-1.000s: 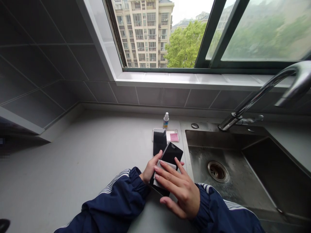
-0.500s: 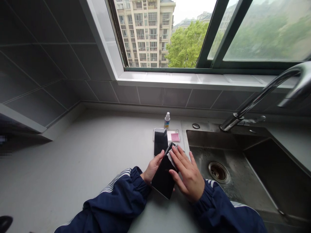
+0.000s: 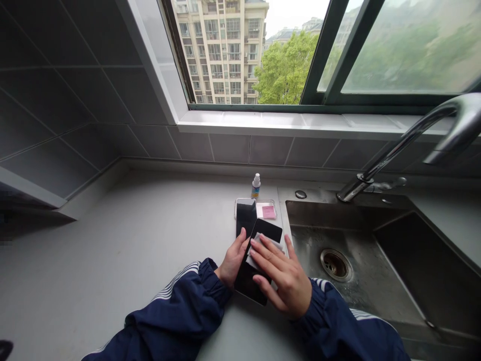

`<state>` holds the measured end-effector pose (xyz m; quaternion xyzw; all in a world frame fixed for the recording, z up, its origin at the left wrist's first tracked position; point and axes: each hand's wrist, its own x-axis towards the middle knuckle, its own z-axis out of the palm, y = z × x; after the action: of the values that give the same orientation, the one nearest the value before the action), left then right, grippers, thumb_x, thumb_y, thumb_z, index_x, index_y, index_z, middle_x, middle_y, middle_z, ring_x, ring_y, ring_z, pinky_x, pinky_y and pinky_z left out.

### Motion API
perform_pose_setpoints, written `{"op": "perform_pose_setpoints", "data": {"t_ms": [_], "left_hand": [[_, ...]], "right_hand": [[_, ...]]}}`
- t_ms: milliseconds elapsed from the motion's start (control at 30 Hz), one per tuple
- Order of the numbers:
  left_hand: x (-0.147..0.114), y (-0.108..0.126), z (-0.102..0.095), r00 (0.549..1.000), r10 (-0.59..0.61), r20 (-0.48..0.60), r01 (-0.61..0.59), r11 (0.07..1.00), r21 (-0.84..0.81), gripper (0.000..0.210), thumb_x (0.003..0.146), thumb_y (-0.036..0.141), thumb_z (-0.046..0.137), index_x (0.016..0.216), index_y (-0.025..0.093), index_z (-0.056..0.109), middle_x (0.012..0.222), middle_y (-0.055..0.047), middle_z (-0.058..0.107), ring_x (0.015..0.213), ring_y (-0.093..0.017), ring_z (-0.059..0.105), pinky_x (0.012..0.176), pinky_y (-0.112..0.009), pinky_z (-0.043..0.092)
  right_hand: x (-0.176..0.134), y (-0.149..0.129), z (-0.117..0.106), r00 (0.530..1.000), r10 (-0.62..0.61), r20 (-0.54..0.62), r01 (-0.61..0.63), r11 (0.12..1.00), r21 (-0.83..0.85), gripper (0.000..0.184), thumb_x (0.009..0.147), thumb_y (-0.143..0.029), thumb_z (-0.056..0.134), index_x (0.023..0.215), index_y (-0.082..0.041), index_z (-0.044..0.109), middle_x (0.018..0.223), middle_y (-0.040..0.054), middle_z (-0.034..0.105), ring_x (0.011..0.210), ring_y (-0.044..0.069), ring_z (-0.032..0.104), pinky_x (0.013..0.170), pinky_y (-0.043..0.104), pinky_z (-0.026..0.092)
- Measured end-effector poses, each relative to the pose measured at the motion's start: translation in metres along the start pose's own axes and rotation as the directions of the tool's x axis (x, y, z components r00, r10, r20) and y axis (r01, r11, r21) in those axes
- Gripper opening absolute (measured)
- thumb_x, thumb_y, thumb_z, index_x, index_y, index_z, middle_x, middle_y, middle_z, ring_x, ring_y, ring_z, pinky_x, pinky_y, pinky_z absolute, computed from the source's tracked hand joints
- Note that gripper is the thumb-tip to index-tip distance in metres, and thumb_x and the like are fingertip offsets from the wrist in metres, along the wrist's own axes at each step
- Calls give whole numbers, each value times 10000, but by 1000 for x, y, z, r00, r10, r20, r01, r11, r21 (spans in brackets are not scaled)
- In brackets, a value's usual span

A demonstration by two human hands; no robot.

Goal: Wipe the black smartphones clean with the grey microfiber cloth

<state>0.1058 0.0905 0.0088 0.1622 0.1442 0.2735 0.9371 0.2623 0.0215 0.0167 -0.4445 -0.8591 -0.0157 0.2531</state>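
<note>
A black smartphone [image 3: 250, 284] is tilted above the counter, gripped along its left edge by my left hand [image 3: 231, 261], the thumb on the rim and the other fingers hidden beneath. My right hand [image 3: 283, 276] presses a pale grey cloth [image 3: 253, 253] flat on the phone's screen with its fingertips, most of the cloth being under the fingers. Just behind lies a second dark phone [image 3: 246, 213], partly covered by the held one. Beside it are a clear case [image 3: 275, 204] and a pink packet [image 3: 268, 212]. A small spray bottle [image 3: 256, 185] with a white cap stands upright behind them.
To the right is a steel sink [image 3: 311, 208] with a drain [image 3: 336, 264] and a chrome faucet [image 3: 391, 145] arching over it. The pale counter [image 3: 158, 225] stretches to the left. A tiled wall and a window sill [image 3: 270, 120] bound the back.
My right hand has slid the cloth left and slightly down the screen, uncovering the phone's upper end. My left hand keeps its hold. The whole view has shifted slightly.
</note>
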Motion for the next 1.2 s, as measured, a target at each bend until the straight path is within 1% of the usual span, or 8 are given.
{"op": "perform_pose_setpoints", "data": {"t_ms": [100,267,333,500,600,667,933,1200], "left_hand": [[-1,0,-2,999,-38,-3,38,999,-11,629,964,581,304,1373,157,520,1051,-126,720,997,-255,685,954,-402,471],[-4,-1,-7,964,-266,-20,266,964,8,760,889,721,294,1363,177,533,1018,-130,729,977,-302,688,878,-466,508],[-3,-2,-6,971,-236,-33,236,972,2,765,886,721,305,1360,168,536,1034,-139,726,987,-301,686,887,-457,506],[1,-4,0,996,62,-71,-62,998,9,705,933,639,315,1381,129,505,1115,-165,699,1033,-272,674,954,-398,477],[1,-2,1,990,69,-119,-68,998,15,792,909,688,284,1364,81,509,1134,-195,687,1049,-282,667,977,-389,459],[0,-2,0,991,40,-130,-39,999,10,833,894,715,263,1358,69,510,1128,-203,688,1056,-291,664,993,-399,445],[-2,-7,-1,999,20,41,-24,993,118,817,923,678,198,1408,81,472,1247,-189,636,1214,-283,571,1092,-387,336],[-3,-8,-5,990,-116,75,104,984,148,704,892,705,236,1503,356,260,1194,-121,661,853,-268,714,728,-427,556]], "right_hand": [[0,14,0,989,128,-67,-132,990,-57,483,960,-245,479,1434,-170,424,1498,88,430,1434,274,332,1196,590,29],[-1,26,3,967,215,-134,-225,973,-57,492,967,-253,460,1449,-172,403,1501,104,425,1437,277,324,1179,577,158],[-1,25,4,969,203,-143,-211,976,-45,490,964,-243,464,1442,-155,410,1500,113,425,1445,283,305,1173,572,187],[0,7,1,1000,15,-21,-15,1000,16,496,929,-283,537,1397,-131,472,1481,107,452,1459,320,250,1190,600,123],[1,-5,-1,991,-120,51,115,989,90,501,919,-334,552,1372,-125,499,1468,93,472,1459,327,247,1192,620,64],[1,-8,-1,990,-134,51,129,987,99,497,922,-336,547,1372,-129,502,1462,89,481,1455,325,260,1188,628,39],[3,9,-6,997,63,50,-58,994,-89,627,962,-367,496,1512,-137,300,1551,111,327,1468,311,225,1203,560,93],[-1,22,-1,972,219,-86,-228,968,-105,597,981,-316,423,1530,-161,248,1560,107,312,1475,321,202,1162,590,185]]}}
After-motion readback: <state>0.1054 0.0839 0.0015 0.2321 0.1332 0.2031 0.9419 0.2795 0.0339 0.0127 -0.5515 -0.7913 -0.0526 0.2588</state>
